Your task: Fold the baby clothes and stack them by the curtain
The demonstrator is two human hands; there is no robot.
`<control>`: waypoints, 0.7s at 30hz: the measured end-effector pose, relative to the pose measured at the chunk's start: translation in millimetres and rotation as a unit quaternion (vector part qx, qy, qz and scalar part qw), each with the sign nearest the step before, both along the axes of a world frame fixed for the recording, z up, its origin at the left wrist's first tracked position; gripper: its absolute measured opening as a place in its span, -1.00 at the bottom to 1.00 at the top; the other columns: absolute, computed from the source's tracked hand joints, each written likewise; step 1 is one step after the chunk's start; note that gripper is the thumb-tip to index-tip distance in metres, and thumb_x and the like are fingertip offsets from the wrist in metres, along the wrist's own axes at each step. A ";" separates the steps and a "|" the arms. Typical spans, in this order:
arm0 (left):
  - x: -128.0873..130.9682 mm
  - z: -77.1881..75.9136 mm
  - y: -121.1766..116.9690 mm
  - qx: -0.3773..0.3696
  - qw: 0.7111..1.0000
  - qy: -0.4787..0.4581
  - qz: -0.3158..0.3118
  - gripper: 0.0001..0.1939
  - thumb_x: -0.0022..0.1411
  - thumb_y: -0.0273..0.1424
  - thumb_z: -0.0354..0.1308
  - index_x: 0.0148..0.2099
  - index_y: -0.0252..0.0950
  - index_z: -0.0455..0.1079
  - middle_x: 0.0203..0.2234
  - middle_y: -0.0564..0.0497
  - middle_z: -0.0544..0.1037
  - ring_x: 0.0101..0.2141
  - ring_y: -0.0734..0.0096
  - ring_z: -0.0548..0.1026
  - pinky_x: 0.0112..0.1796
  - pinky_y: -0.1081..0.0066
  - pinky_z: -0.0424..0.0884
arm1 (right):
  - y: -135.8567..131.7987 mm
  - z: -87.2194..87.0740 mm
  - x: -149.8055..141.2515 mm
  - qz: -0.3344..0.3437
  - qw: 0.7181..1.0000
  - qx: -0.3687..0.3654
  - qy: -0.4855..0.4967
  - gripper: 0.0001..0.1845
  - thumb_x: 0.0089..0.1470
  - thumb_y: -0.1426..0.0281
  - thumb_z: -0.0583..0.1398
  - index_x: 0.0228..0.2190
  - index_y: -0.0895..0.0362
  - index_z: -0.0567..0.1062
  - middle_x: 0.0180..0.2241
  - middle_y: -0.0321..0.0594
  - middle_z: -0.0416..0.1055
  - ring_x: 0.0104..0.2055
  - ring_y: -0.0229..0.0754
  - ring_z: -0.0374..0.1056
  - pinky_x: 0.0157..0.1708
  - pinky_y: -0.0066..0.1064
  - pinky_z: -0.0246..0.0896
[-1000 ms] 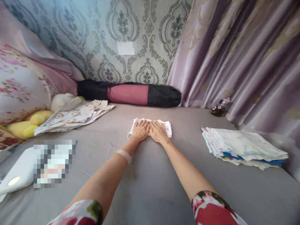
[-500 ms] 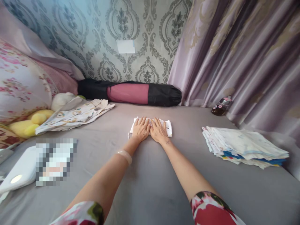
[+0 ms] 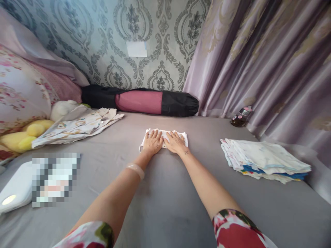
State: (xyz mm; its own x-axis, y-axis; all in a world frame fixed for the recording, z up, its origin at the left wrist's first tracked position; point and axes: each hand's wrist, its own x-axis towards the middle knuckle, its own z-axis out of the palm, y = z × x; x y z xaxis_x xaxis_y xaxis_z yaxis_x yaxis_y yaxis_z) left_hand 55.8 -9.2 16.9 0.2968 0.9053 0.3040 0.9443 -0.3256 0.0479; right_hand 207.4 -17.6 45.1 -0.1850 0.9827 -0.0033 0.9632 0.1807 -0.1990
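Note:
A small folded white cloth (image 3: 168, 133) with a faint print lies on the grey bed sheet (image 3: 178, 193), straight ahead of me. My left hand (image 3: 153, 142) rests flat on its left half, fingers spread and pointing away. On the right half lies my right hand (image 3: 174, 142), also flat with the fingers apart. The two thumbs are close together near the middle of the cloth. Both palms hide much of it; its far edge and right end show. A thin loop sticks out at its left end.
To the right is a stack of folded cloths (image 3: 269, 158), with a dark bottle (image 3: 240, 117) behind it. A black and pink rolled bundle (image 3: 139, 102) lies along the wall. At left are a spread printed garment (image 3: 77, 124), a yellow plush toy (image 3: 28, 136) and a white device (image 3: 18, 187).
My right hand has turned slightly, its fingers now angling more to the left, and a gap shows between the hands. The view has shifted a little.

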 end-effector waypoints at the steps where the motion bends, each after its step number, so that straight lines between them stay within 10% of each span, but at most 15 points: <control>1: -0.1 0.5 -0.3 -0.001 1.000 -0.002 -0.001 -0.47 0.42 -0.24 -0.32 0.29 -0.26 0.19 0.26 -0.15 0.26 0.23 0.08 0.19 0.22 -0.04 0.00 | 1.1 1.0 4.2 0.016 1.000 -0.013 -0.002 -0.36 0.29 0.05 -0.15 0.28 0.04 0.14 0.34 -0.14 0.00 0.37 0.06 -0.15 0.26 0.12 -0.24; 21: 1.0 2.2 -4.1 0.058 0.997 -0.044 0.035 -0.47 0.42 -0.27 -0.34 0.26 -0.36 0.21 0.21 -0.19 0.32 0.25 0.13 0.17 0.26 0.03 -0.09 | -11.8 -17.4 12.1 0.001 0.987 0.163 -0.016 -0.45 0.29 0.31 -0.14 0.24 0.20 0.21 0.32 -0.09 0.05 0.37 -0.08 -0.15 0.31 -0.01 -0.53</control>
State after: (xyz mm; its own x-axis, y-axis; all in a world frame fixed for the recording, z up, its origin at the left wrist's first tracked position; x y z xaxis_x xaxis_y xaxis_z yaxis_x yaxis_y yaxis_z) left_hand 56.8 -13.3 19.2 0.2015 0.8797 0.4307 0.9588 -0.2671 0.0969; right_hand 219.5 -29.4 27.8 -0.1922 0.9323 0.3063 0.9677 0.2319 -0.0987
